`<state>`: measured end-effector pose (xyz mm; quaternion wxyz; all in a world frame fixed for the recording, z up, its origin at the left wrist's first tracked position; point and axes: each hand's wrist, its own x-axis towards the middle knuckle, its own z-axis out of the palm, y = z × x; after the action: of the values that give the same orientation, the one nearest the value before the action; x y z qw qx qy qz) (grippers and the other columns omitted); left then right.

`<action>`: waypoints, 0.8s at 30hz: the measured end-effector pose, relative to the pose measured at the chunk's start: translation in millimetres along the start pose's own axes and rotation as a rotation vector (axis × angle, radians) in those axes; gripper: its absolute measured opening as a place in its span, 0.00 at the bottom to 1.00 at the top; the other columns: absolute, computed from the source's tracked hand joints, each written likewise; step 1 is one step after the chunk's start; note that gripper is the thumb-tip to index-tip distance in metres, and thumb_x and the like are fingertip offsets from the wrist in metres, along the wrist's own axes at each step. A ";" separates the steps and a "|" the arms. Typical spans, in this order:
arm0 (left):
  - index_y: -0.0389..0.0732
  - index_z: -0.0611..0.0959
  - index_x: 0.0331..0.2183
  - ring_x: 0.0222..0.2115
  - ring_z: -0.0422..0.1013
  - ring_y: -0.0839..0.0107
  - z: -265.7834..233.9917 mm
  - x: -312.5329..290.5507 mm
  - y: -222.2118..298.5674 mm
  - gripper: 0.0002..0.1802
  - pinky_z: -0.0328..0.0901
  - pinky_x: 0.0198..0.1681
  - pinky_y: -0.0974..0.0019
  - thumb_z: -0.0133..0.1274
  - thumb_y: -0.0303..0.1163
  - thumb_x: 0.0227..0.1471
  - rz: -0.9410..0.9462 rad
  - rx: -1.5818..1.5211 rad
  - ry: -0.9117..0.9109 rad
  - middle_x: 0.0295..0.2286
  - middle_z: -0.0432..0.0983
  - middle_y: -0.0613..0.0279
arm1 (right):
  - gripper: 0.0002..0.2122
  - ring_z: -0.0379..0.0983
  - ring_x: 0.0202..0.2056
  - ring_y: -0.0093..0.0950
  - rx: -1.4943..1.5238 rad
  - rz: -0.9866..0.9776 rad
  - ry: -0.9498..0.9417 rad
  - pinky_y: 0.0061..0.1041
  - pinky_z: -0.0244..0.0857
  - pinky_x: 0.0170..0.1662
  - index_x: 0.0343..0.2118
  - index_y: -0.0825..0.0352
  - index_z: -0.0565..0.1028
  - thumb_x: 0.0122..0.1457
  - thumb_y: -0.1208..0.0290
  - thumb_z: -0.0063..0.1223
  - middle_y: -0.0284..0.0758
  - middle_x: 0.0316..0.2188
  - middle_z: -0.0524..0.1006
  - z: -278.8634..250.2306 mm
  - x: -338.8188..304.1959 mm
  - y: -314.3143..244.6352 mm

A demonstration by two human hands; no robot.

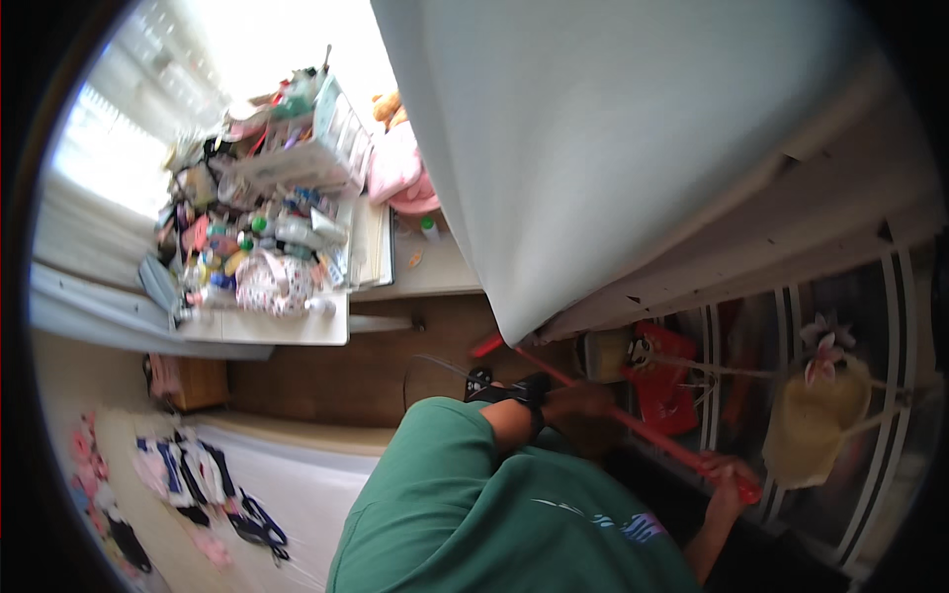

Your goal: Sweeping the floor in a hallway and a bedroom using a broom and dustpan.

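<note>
A long red pole (pixel 657 441) slants from the floor near my feet up to the right, with a short red head (pixel 486 345) at its low end. My right hand (pixel 728 476) is wrapped round the pole close to its upper end. Farther down, my left hand (pixel 585 403) is closed about the same pole; it is blurred and its fingers are hard to make out. A dark band circles my left wrist. The pole's head lies against the brown floor (pixel 306 381), partly behind the corner of a large pale panel (pixel 593 138).
At the left a cluttered white table (pixel 267 326) holds bottles and a clear bin (pixel 341 133). A bed (pixel 326 474) with clothes lies nearer. On the right, a rack (pixel 712 346) carries a red bag (pixel 664 385) and a yellow bag (pixel 816 425). A thin cable crosses the floor.
</note>
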<state>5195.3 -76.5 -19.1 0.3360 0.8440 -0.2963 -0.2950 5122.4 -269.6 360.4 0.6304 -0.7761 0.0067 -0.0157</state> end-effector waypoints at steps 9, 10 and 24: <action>0.61 0.84 0.39 0.44 0.75 0.59 -71.8 -73.5 -37.1 0.14 0.67 0.47 0.51 0.49 0.39 0.50 -0.113 0.260 -0.254 0.42 0.79 0.63 | 0.05 0.78 0.41 0.37 0.255 0.041 0.051 0.33 0.69 0.47 0.26 0.74 0.77 0.57 0.79 0.54 0.41 0.29 0.79 82.4 -38.1 38.7; 0.61 0.84 0.39 0.43 0.75 0.59 -68.0 -78.8 -37.2 0.14 0.67 0.48 0.52 0.50 0.39 0.50 -0.080 0.293 -0.262 0.41 0.80 0.63 | 0.05 0.78 0.41 0.37 0.232 0.070 0.079 0.33 0.69 0.47 0.26 0.74 0.77 0.57 0.80 0.54 0.40 0.29 0.80 86.9 -46.9 38.0; 0.60 0.85 0.37 0.45 0.73 0.61 31.5 -121.4 -31.3 0.14 0.61 0.52 0.43 0.51 0.34 0.48 0.352 0.280 -0.561 0.37 0.81 0.68 | 0.05 0.77 0.40 0.38 0.178 0.360 0.805 0.35 0.68 0.49 0.22 0.74 0.76 0.54 0.81 0.56 0.41 0.26 0.79 214.0 -205.5 -5.6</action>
<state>5103.9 14.6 -24.9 0.1683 0.7041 -0.5552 -0.4094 4923.9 -52.8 318.8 0.6347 -0.6373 0.3851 -0.2068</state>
